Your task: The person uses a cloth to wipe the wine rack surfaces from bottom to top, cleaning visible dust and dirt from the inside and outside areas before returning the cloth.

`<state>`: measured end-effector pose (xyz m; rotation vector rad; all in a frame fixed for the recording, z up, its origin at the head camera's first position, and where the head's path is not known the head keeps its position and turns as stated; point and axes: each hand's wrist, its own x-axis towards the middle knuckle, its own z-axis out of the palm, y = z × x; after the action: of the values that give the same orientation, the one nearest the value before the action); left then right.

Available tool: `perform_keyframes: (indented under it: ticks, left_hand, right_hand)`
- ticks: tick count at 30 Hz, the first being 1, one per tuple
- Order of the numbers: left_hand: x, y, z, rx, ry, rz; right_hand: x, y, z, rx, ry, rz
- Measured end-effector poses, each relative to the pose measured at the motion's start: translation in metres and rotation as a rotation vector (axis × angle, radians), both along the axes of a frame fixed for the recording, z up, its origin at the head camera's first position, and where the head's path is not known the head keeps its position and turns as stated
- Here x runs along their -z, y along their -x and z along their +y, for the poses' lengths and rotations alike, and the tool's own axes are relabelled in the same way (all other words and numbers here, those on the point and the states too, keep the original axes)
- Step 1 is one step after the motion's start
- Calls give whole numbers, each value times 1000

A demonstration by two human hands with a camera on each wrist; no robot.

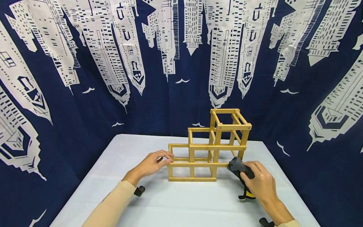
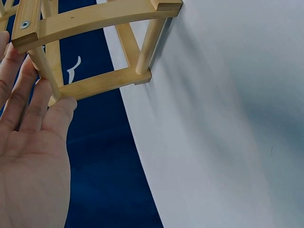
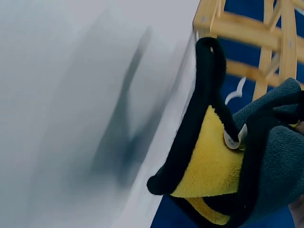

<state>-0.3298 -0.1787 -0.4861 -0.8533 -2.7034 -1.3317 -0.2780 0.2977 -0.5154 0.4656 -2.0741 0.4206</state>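
A stepped wooden rack (image 1: 202,147) of light slats and posts stands on the white table, its tallest section at the right. At the rack's low left end, my left hand (image 1: 154,162) holds a corner post; the left wrist view shows the thumb and fingers about it. My right hand (image 1: 261,179) grips a folded cleaning cloth (image 1: 236,165) at the rack's right side. That cloth is grey on one side and yellow on the other, with black edging and a small white tag (image 3: 232,140). In the right wrist view the cloth hides most of the right hand.
The white-covered table (image 1: 175,205) extends around the rack. Behind and beside it hangs a dark blue curtain (image 1: 158,104) printed with white buildings. Small black pieces (image 1: 139,191) show beside the wrists.
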Motion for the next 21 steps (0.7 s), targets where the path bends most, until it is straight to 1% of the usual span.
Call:
perform_keyframes:
  ticks: [3, 5, 10, 12, 14, 17, 19, 21]
  left_hand:
    - [-2, 1, 0, -4, -1, -1]
    - [-2, 1, -1, -6, -2, -1]
    - [0, 2, 1, 2, -7, -1]
    - [1, 2, 1, 2, -8, 0]
    - [1, 2, 2, -3, -5, 6]
    - [3, 2, 2, -8, 3, 14]
    - [3, 2, 2, -12, 7, 16]
    - [4, 2, 2, -16, 10, 15]
  right_hand:
    - [-2, -1, 13, 28, 8, -11]
    - [-3, 0, 17, 30, 6, -15]
    - [-1, -1, 18, 30, 7, -12]
    - [0, -1, 17, 11, 13, -2]
    - [1, -2, 15, -40, 20, 12]
    - [0, -1, 6, -174, 6, 40]
    - [-3, 0, -7, -268, -29, 71]
    - [-7, 1, -24, -340, -81, 105]
